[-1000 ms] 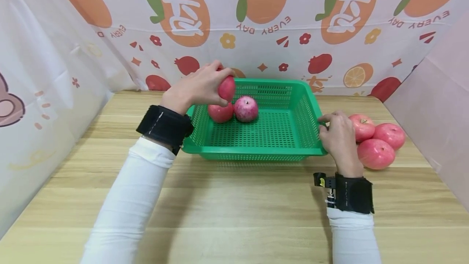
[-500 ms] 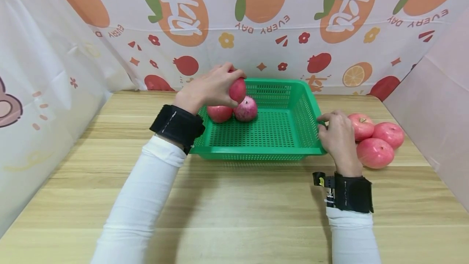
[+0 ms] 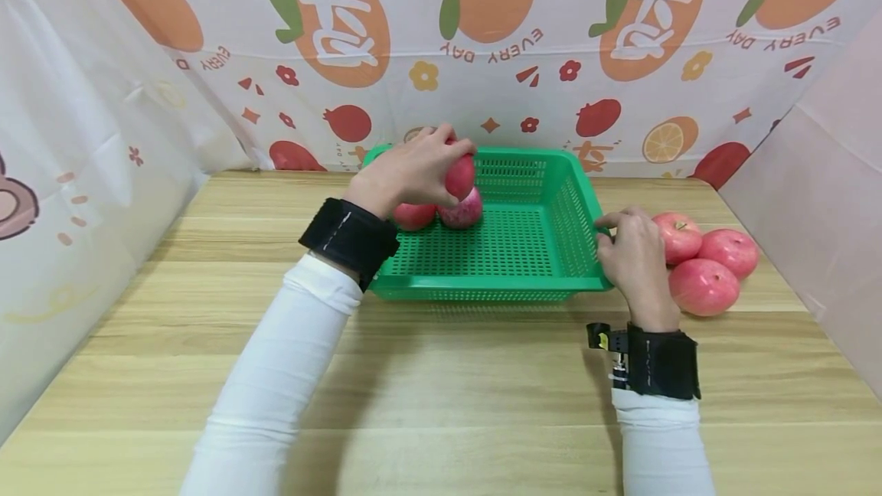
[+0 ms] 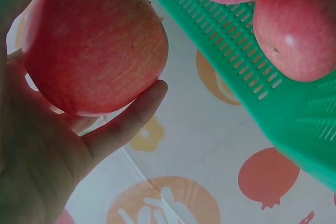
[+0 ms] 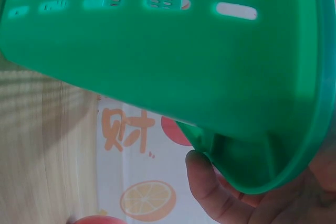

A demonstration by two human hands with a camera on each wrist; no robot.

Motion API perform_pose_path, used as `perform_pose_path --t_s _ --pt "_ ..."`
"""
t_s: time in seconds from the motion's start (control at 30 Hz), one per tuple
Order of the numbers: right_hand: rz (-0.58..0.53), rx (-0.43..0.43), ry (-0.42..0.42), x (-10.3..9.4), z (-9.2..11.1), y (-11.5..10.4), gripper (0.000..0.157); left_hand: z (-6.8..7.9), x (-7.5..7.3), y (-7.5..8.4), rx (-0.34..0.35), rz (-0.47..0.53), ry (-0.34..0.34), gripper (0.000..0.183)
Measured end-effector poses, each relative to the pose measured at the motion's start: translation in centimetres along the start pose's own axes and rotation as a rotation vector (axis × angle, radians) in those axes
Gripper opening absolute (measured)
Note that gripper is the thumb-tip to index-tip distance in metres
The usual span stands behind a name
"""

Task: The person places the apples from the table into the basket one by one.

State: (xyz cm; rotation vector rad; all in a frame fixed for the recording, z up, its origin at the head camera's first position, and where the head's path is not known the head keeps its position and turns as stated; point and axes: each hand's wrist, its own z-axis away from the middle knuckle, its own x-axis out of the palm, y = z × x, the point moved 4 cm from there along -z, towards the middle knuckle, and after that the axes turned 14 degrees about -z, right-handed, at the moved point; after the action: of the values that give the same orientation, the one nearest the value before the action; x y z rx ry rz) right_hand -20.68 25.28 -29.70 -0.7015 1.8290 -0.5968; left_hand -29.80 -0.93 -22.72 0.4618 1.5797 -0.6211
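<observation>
My left hand grips a red apple above the left part of the green plastic basket. In the left wrist view that apple sits between thumb and fingers, apart from the basket wall. Inside the basket at the left lie a red apple and a streaked pinkish-purple fruit, side by side and partly hidden by the hand. On the basket's right end, my right hand holds the rim; the right wrist view shows a fingertip curled under the rim.
Right of the right hand, three apples sit clustered on the wooden table. A fruit-printed cloth hangs close behind the basket, with white cloth at the left side and more at the right.
The left hand has carried its apple rightward and slightly lower, from over the red apple to over the streaked fruit. The right hand and basket keep their place.
</observation>
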Motion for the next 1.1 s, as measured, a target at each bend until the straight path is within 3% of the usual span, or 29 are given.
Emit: perform_pose_path --t_s 0.83,1.1 --pt "-0.007 0.010 -0.004 0.0 -0.1 0.1 0.025 -2.5 0.6 2.2 0.081 0.018 -0.005 0.066" --pt "-0.009 0.011 -0.006 0.0 -0.2 0.1 0.025 -3.2 1.4 2.5 0.083 0.019 -0.023 0.066"
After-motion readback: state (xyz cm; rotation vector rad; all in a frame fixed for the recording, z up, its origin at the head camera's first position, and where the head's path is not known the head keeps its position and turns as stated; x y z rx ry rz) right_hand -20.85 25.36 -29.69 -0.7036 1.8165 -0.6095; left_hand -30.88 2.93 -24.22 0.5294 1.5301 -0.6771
